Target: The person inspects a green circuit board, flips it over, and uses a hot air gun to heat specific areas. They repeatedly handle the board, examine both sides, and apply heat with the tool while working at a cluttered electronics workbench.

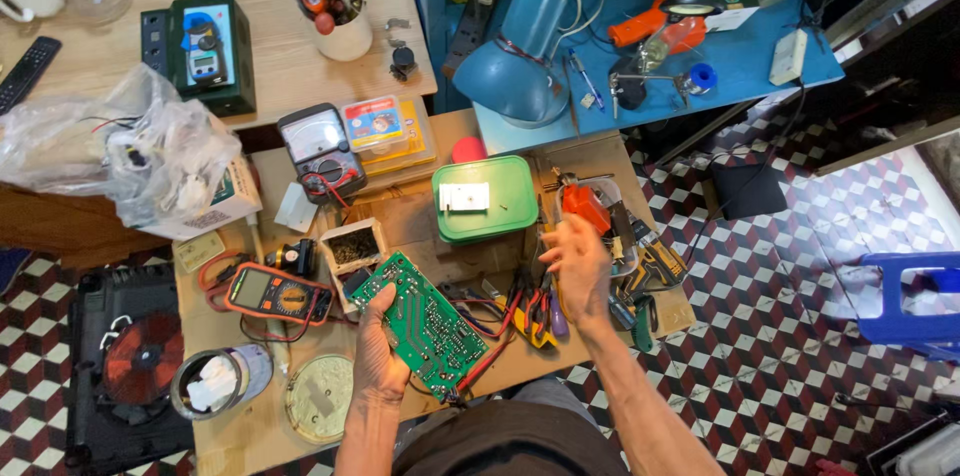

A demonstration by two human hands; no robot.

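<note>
My left hand [376, 351] grips a green circuit board [422, 321] by its near left edge and holds it tilted above the low wooden bench [250, 426]. My right hand [577, 264] hovers to the right of the board, fingers loosely curled and apart, with nothing visible in it. It is above a heap of pliers and screwdrivers [535, 311] with red and yellow handles. A green lidded box [484, 198] sits just beyond both hands.
An orange digital multimeter [275, 293], an analog meter [318, 151], a small box of parts [352, 246], a tin can [218, 381] and a round lid [320, 396] lie to the left. A blue desk lamp [525, 51] stands behind. An induction coil unit [135, 361] rests on the tiled floor.
</note>
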